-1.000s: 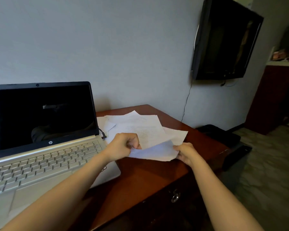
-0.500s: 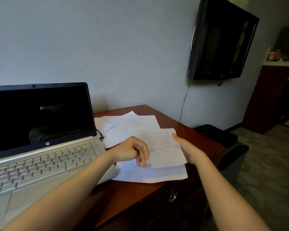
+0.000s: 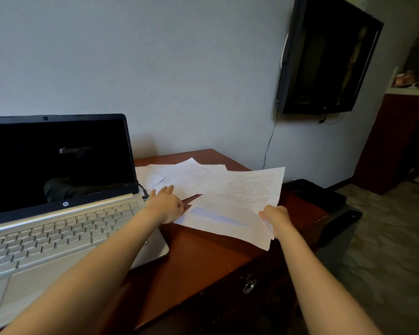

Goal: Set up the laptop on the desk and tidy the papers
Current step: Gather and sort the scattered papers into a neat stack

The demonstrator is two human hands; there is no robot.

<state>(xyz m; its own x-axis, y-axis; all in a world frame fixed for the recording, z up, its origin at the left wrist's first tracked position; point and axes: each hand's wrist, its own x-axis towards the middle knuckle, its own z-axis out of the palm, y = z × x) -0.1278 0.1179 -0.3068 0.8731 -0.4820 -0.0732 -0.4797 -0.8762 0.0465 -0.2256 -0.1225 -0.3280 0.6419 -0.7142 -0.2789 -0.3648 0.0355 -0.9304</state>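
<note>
My right hand (image 3: 275, 217) pinches the light, limp sheets (image 3: 240, 201) by a near corner, left hand (image 3: 166, 204) spread flat at the probably slippery pile (image 3: 186, 177).

The laptop (image 3: 58, 213) runs off the left and bottom edges, and the left forearm (image 3: 94, 274) covers the right end of its keyboard. The print on the held sheets (image 3: 240, 201) is too small to read, and the right hand (image 3: 276, 217) has its fingers hidden beneath them. The television (image 3: 324, 56) is cut off at the top. Items on the far shelf (image 3: 411, 90) are blurred.
</note>
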